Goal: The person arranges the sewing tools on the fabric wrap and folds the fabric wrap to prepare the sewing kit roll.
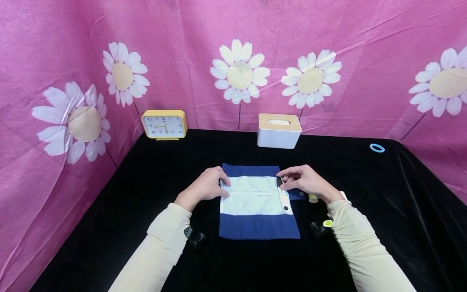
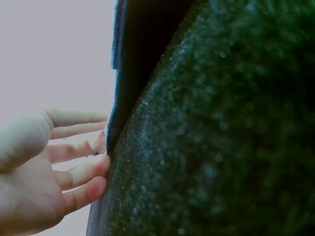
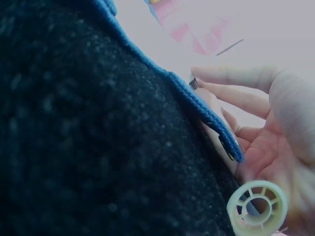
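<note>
Centre frame: we have left hand spread at left edge of the cloth, right hand pinching dark end of the white tool.

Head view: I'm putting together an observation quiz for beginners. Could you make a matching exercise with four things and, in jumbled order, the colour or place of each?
Things
1. Clock
2. Tissue box
3. Ring
4. Cloth

Descriptions
A. Light blue, near the back right corner
B. Navy and white, between the left hand and right hand
C. Yellow frame, back left
D. White sides, wood-coloured top

Pairs: 1-C, 2-D, 3-A, 4-B
</note>
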Action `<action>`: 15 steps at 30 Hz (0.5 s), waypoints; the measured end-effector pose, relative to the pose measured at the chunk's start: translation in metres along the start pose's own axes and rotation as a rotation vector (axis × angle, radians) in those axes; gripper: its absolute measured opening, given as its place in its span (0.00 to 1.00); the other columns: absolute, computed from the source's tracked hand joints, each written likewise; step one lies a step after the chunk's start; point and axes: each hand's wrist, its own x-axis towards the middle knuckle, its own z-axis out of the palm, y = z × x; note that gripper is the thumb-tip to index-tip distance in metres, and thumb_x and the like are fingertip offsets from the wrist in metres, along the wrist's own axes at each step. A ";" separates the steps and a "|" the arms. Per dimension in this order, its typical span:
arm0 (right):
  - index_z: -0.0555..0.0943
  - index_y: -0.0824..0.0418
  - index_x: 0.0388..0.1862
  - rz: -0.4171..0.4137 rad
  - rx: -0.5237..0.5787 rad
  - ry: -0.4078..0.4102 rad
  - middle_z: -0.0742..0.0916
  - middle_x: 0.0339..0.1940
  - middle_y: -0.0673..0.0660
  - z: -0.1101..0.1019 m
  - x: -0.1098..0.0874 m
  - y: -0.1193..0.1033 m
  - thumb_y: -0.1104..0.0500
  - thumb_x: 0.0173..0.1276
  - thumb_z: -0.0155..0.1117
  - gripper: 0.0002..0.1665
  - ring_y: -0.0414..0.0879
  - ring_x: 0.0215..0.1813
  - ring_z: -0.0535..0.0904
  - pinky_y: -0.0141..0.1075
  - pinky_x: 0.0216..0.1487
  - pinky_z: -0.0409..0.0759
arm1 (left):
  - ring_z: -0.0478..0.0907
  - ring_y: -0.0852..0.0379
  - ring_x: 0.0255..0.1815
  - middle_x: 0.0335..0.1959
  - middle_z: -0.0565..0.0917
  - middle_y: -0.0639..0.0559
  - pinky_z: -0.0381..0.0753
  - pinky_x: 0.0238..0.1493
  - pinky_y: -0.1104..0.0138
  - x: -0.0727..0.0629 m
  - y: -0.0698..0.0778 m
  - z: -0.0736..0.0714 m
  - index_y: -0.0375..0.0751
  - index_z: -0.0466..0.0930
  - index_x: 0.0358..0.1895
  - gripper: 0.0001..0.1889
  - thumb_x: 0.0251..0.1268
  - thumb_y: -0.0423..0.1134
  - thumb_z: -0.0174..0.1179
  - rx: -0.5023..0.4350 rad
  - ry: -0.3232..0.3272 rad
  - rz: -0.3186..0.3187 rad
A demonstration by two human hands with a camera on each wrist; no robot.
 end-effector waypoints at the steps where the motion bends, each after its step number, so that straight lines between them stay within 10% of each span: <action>1: 0.85 0.64 0.55 0.000 0.002 0.000 0.85 0.36 0.54 0.000 0.000 0.000 0.58 0.58 0.78 0.26 0.39 0.35 0.80 0.27 0.45 0.79 | 0.75 0.53 0.46 0.50 0.82 0.51 0.77 0.52 0.60 0.000 0.000 0.000 0.42 0.90 0.39 0.09 0.54 0.35 0.76 -0.001 -0.001 0.000; 15: 0.86 0.63 0.54 -0.012 0.002 -0.011 0.85 0.37 0.56 -0.001 -0.002 0.001 0.59 0.60 0.76 0.23 0.39 0.36 0.80 0.28 0.45 0.79 | 0.75 0.53 0.46 0.49 0.82 0.50 0.78 0.52 0.60 0.000 0.000 0.001 0.42 0.90 0.39 0.09 0.54 0.35 0.76 -0.020 0.001 -0.010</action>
